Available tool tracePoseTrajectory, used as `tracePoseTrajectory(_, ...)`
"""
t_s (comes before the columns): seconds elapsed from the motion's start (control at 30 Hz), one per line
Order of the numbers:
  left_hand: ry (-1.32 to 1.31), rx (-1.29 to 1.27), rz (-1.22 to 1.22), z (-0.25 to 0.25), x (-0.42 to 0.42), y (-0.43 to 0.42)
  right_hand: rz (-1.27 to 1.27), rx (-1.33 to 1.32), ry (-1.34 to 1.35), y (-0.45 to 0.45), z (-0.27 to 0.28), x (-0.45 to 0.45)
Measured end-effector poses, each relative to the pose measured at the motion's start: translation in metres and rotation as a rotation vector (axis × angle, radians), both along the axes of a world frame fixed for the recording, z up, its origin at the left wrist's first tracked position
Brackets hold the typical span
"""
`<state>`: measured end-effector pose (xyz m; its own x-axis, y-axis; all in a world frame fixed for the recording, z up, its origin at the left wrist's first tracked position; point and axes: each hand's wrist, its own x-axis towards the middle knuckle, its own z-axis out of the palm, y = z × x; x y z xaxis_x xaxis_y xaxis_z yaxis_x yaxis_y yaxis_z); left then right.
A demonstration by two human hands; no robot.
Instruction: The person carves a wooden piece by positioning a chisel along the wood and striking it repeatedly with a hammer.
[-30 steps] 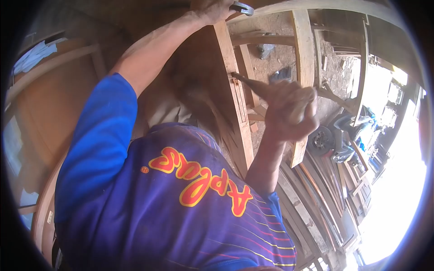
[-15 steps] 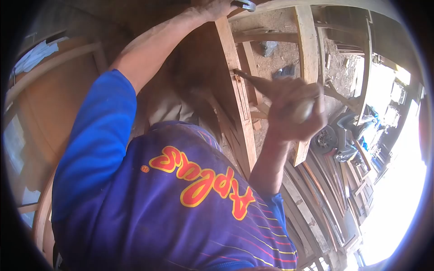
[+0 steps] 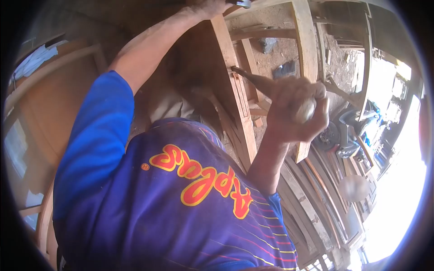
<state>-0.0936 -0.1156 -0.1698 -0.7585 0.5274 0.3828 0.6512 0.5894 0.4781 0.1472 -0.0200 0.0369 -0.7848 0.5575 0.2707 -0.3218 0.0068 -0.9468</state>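
My right hand (image 3: 296,108) is closed around a chisel (image 3: 255,80), with the pale rounded end of its handle showing beside the palm. The dark blade points left, its tip at a small cut slot in the upper face of a long wooden beam (image 3: 244,119). At the top edge my left hand (image 3: 209,8) is closed near the beam's far end, its fingers partly cut off by the frame. A grey, curved metal tool end (image 3: 244,3) sticks out beside those fingers; the tool's kind cannot be made out.
A second timber (image 3: 305,54) stands to the right of the beam, with crosspieces between. Long wooden strips (image 3: 312,198) lie at lower right, near a motorcycle (image 3: 348,133). A brown panel (image 3: 54,108) is at left. Dark lumps (image 3: 285,70) lie on the dusty ground.
My right hand has shifted slightly right and looks less blurred; the chisel tip stays at the slot. My left hand has moved slightly up and left. A blurred pale round spot appears at lower right.
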Motion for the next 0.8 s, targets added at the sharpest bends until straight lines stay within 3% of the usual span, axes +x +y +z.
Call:
tracePoseTrajectory(0.07,-0.049,0.039,-0.102,0.021,-0.005,-0.003,-0.066,0.131,-0.037,0.003,0.005,-0.001)
tracePoseTrajectory(0.1,0.025,-0.001,-0.025,-0.026,-0.009,0.0,0.106,-0.086,0.043,0.011,0.0,0.004)
tracePoseTrajectory(0.13,0.028,-0.013,-0.019,-0.024,-0.011,-0.004,0.277,-0.31,0.104,0.019,-0.006,0.012)
tracePoseTrajectory(0.17,0.006,-0.058,-0.045,-0.023,-0.009,-0.005,0.378,-0.212,0.086,0.028,-0.012,0.017)
tracePoseTrajectory(0.3,0.006,-0.122,-0.043,0.0,-0.004,-0.01,0.441,-0.336,0.136,0.016,-0.008,0.005)
tracePoseTrajectory(0.33,0.034,-0.125,-0.033,0.001,0.0,-0.007,0.098,0.082,-0.05,0.005,-0.003,-0.001)
tracePoseTrajectory(0.4,0.081,-0.119,-0.059,-0.014,0.003,-0.01,-0.502,0.4,-0.327,0.004,0.012,0.017)
tracePoseTrajectory(0.47,0.164,-0.109,-0.029,-0.008,-0.02,-0.004,-0.732,0.292,-0.358,0.023,0.031,0.025)
tracePoseTrajectory(0.53,0.031,-0.177,-0.082,0.001,-0.009,-0.011,-0.635,0.173,-0.251,0.027,0.065,0.04)
tracePoseTrajectory(0.67,-0.004,-0.078,-0.181,0.005,-0.019,-0.008,-0.509,0.055,0.15,0.057,0.135,0.043)
tracePoseTrajectory(0.7,-0.003,-0.063,-0.2,0.008,-0.018,-0.008,-0.128,-0.057,0.19,0.068,0.124,0.052)
tracePoseTrajectory(0.8,-0.047,-0.064,-0.273,0.001,-0.018,-0.016,-0.093,-0.268,0.311,0.063,0.082,0.062)
